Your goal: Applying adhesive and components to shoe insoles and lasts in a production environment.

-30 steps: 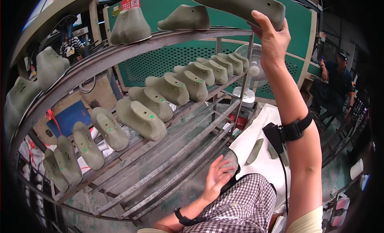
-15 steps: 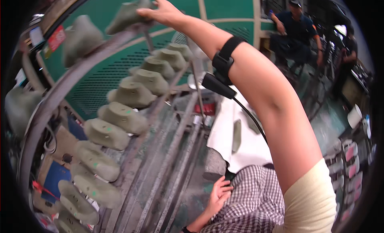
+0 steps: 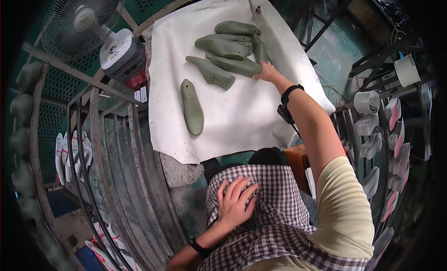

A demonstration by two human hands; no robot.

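Several green shoe lasts lie in a cluster on a white sheet. My right hand reaches across the sheet and closes on the near end of one shoe last, thumb on one side and fingers on the other. Just beyond it, a steeply angled last touches the group. A marked last lies left of the held one. Apart from the others rests a single last, sole-like face up. My left hand lies with spread fingers on the checked apron over my lap, holding nothing.
A fan stands at the upper left, beside a metal rack of long bars. More lasts line the far left edge. At right, racks carry insole-like pieces and white tubs. A stone block sits under the sheet's near corner.
The view has swung from the rack to the sheet. My right hand has left the last on the upper rail and now grips one on the sheet. My left hand rests on the apron.
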